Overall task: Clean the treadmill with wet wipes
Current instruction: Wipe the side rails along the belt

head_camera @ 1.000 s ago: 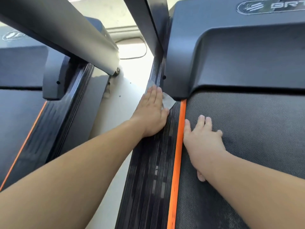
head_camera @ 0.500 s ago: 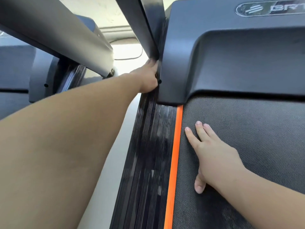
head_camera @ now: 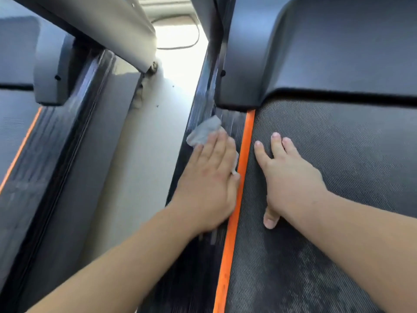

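Treadmill (head_camera: 282,267) takes up the centre and right of the view. From far left: a second treadmill (head_camera: 52,168), black with its own orange line, then its grey slanted upright (head_camera: 108,26) across the top left. Next comes a pale floor strip (head_camera: 149,159) between the two machines, with a dark cable (head_camera: 180,47) lying at its far end. Then the ribbed black side rail (head_camera: 198,267) along the treadmill's left edge. Wet wipe (head_camera: 204,132), grey and crumpled, lies on that rail just short of the corner of the motor cover (head_camera: 327,53), mostly under your left hand (head_camera: 209,179). That hand's fingers are straight and flat, pressing the wipe down, not curled round it. Orange stripe (head_camera: 234,222) runs between rail and belt (head_camera: 361,143). Your right hand (head_camera: 291,179) lies palm down on the belt by its left edge, fingers extended and spread, gripping nothing. The dark motor cover spans the belt's far end.
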The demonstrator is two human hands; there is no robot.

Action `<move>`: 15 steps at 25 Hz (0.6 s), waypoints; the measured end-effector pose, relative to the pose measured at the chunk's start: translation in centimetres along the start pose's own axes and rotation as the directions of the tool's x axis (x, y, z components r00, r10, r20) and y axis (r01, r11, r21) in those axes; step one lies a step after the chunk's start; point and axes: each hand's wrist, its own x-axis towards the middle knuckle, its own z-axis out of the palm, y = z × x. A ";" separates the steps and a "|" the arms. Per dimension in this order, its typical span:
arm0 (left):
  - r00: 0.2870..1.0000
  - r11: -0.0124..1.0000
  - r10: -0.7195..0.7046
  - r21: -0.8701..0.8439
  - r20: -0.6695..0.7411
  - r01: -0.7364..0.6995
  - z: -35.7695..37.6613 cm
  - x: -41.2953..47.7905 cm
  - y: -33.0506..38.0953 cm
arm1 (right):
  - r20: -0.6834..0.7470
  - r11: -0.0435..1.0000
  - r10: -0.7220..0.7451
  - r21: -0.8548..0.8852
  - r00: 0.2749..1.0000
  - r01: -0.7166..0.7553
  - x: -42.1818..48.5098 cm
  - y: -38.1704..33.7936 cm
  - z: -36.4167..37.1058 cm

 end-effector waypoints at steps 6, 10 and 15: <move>0.999 0.996 0.027 0.085 0.031 -0.030 -1.0 6.4 1.8 | 0.033 0.998 0.034 0.059 0.999 -0.036 -0.5 0.6 -0.2; 1.000 0.993 0.005 0.114 0.028 -0.008 0.6 4.7 3.3 | 0.039 0.997 0.038 0.065 0.999 -0.041 -1.1 0.6 0.0; 0.997 0.995 0.015 0.097 0.079 -0.023 2.6 -5.8 5.8 | 0.032 0.998 0.040 0.049 0.999 -0.042 -1.3 0.8 0.2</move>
